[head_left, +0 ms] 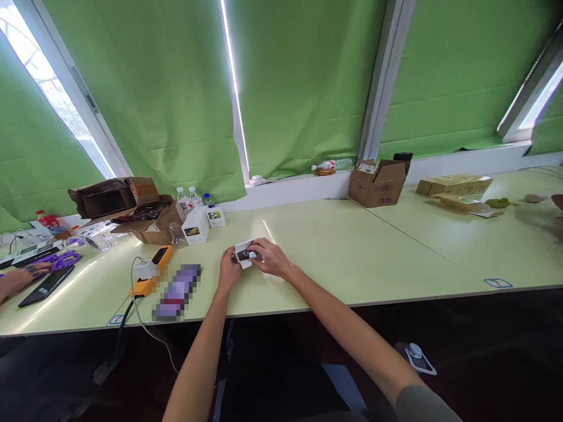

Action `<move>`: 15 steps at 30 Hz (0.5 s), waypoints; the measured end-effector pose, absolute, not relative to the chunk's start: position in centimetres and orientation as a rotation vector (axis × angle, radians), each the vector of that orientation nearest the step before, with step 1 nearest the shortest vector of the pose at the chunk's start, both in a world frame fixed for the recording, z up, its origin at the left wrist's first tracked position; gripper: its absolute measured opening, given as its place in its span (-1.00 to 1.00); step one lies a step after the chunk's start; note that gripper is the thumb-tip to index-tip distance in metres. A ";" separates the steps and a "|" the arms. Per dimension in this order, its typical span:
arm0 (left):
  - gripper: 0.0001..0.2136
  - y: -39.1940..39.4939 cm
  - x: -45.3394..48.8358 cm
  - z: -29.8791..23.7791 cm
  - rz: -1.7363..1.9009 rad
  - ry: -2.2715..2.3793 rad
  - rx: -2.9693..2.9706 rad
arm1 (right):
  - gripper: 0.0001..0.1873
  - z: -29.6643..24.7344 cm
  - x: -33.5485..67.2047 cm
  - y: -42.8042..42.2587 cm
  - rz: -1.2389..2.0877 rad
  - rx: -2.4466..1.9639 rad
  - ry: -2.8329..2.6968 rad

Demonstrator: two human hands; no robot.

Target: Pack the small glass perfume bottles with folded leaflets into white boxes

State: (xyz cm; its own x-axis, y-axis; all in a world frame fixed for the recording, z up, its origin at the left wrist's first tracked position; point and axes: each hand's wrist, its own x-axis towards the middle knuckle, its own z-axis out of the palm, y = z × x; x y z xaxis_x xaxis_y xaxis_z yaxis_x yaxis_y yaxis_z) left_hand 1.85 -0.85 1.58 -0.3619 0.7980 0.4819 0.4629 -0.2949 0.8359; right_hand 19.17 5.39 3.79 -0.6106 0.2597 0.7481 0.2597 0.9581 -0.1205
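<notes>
Near the table's front middle, a small white box (246,264) with its flaps spread is held between my two hands. My left hand (229,269) is closed around the left side of the box. My right hand (273,258) has its fingers closed on a small silver-and-dark object (253,255) at the box's open end. Whether this object is inside the box or in front of it, I cannot tell. Part of the box is covered by my fingers.
White cartons (196,230), bottles (193,196) and an open cardboard box (152,225) stand back left. An orange power strip (162,256) and a blurred phone (178,291) lie nearer. Another person's hand (26,278) is far left. A brown carton (376,186) stands back right.
</notes>
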 end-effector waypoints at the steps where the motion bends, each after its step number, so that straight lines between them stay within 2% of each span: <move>1: -0.65 -0.8 1.8 1.5 1.702 1.666 1.579 | -0.71 3.8 19.2 5.4 0.000 -0.363 -2.253; 15: -0.65 -0.5 1.6 1.2 1.698 1.627 1.567 | -0.76 3.6 19.1 5.3 0.014 -0.362 -2.248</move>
